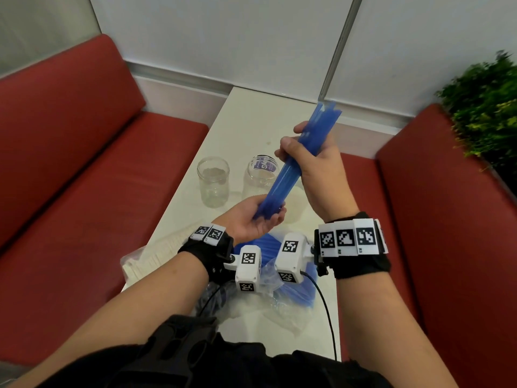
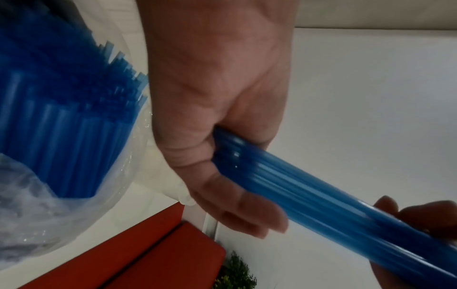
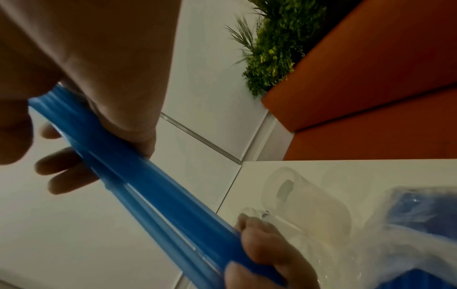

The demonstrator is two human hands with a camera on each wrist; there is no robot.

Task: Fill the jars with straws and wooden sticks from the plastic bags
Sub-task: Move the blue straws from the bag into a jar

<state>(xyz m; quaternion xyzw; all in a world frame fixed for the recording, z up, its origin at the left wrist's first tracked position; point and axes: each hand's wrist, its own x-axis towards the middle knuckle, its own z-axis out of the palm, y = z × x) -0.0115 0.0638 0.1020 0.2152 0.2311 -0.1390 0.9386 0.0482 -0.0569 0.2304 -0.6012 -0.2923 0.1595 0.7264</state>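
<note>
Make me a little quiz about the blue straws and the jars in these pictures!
1. True or false: both jars already hold straws.
2. Which hand grips the bundle of blue straws higher up: A left, B right?
3. Fill in: the rest of the straws lie in a clear plastic ____.

Key: 1 false, the left jar and right jar hold none. 2 B, the right hand; the left hand holds the bottom. 3 bag.

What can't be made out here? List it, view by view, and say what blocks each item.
- Head view: the label on the right jar is partly covered by the blue straws, so its print cannot be read.
- Head view: the straw bag is largely hidden behind the wrist cameras.
- Head view: the wooden sticks are blurred; no count possible.
- Right wrist view: the jars are washed out and blurred.
- Left wrist view: no jar shows.
</note>
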